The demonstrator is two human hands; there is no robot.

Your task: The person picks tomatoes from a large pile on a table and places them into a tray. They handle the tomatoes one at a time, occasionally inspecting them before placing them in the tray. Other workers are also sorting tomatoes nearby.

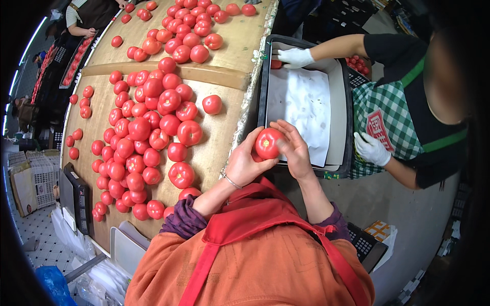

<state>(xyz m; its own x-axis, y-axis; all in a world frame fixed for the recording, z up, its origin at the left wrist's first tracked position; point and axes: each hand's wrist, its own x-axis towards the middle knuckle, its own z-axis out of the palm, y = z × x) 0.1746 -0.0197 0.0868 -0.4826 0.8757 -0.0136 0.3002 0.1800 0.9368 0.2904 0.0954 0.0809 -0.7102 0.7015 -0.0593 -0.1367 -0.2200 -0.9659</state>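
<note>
A ripe red tomato (268, 140) is held between my two hands, its pale stem scar turned up. My left hand (245, 162) cups it from the left and below. Around its right side curve the fingers of my right hand (298, 155), with the thumb blurred against the skin. Beneath and beyond my hands is a black plastic crate (347, 118), lined with a white sheet (300, 103). Loose tomatoes (139, 129) lie heaped on the wooden sorting table (214, 141) to my left.
Across the crate, a co-worker's gloved hand (294, 58) reaches in beside a red tomato (275, 64); the other gloved hand (371, 148) is outside it. A wooden divider (214, 74) crosses the table. A black device (78, 199) stands at the table's near left edge.
</note>
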